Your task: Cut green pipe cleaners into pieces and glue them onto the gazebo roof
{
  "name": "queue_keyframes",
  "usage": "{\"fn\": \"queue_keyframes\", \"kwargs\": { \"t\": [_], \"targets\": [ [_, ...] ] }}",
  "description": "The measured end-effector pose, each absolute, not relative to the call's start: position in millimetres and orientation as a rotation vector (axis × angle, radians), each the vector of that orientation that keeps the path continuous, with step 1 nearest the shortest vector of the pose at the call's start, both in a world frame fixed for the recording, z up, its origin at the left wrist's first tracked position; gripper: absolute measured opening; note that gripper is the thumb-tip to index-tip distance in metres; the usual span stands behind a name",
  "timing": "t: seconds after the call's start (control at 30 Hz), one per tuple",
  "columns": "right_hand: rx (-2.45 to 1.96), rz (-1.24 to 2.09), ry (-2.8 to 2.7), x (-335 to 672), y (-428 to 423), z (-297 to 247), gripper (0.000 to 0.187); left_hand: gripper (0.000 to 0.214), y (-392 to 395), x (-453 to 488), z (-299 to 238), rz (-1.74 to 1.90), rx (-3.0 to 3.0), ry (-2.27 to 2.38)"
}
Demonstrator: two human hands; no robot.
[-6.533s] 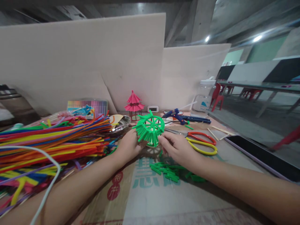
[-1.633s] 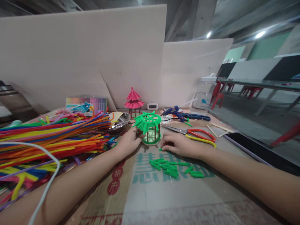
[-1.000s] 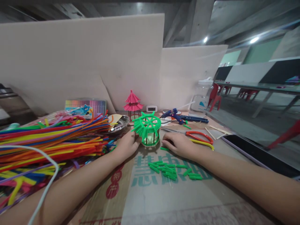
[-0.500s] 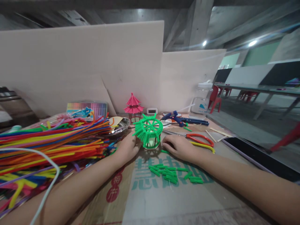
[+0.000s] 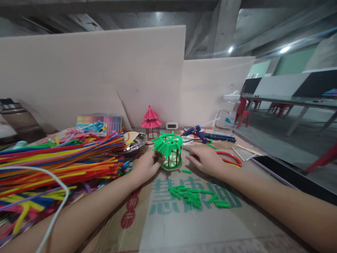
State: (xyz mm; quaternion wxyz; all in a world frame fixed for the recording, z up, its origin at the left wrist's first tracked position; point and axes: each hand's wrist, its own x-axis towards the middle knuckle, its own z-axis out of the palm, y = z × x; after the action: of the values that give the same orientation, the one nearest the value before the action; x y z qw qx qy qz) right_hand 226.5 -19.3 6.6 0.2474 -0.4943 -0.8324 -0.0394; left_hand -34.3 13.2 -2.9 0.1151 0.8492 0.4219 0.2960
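A green pipe-cleaner pavilion model (image 5: 167,144) stands in front of me, its ring-shaped roof edged with short strips on the left and front, over brown posts and an octagonal base. My left hand (image 5: 147,164) grips it low on the left side, thumb at the base. Just right of the model, apart from it, my right hand (image 5: 204,161) is closed with curled fingers; whatever they hold, if anything, is hidden. One short green piece (image 5: 186,171) lies between the hands. Nearer to me is a loose pile of cut green pieces (image 5: 192,197).
Bundled coloured pipe cleaners (image 5: 60,158) cover the left side, crossed by a white cable (image 5: 56,181). Behind stand a pink pavilion (image 5: 150,119), a small clock (image 5: 171,125) and a water bottle (image 5: 226,112). Rightward lie a blue glue gun (image 5: 196,131), orange-handled scissors (image 5: 231,156) and a phone (image 5: 284,175).
The green model has tipped from facing me to nearly upright, showing more of its posts and base. My right hand has shifted slightly up and right, leaving the single green piece in plain sight.
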Motion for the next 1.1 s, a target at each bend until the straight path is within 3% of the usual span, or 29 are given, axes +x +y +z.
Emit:
{"fn": "queue_keyframes", "kwargs": {
  "t": [0.2, 0.47, 0.73, 1.0, 1.1],
  "targets": [
    [-1.579, 0.051, -1.796, 263.9, 19.7, 13.1, 0.026, 0.025, 9.5, -32.5, 2.1, 0.825, 2.47, 1.306],
    [-1.75, 0.254, -1.649, 301.6, 80.4, 5.7, 0.048, 0.027, 13.8, -34.0, -1.3, 0.833, 2.501, 1.274],
    [-1.847, 0.429, -1.751, 293.2, 109.6, -4.7, 0.033, 0.029, 13.7, -34.0, 0.7, 0.798, 2.496, 1.286],
    [-1.66, 0.485, -1.624, 279.6, 75.8, 20.8, 0.026, 0.028, 12.1, -33.9, 0.5, 0.794, 2.516, 1.32],
    [-1.529, 0.57, -1.599, 270.8, 41.6, 30.5, 0.031, 0.027, 12.7, -34.6, -1.3, 0.851, 2.508, 1.313]
  ]
}}
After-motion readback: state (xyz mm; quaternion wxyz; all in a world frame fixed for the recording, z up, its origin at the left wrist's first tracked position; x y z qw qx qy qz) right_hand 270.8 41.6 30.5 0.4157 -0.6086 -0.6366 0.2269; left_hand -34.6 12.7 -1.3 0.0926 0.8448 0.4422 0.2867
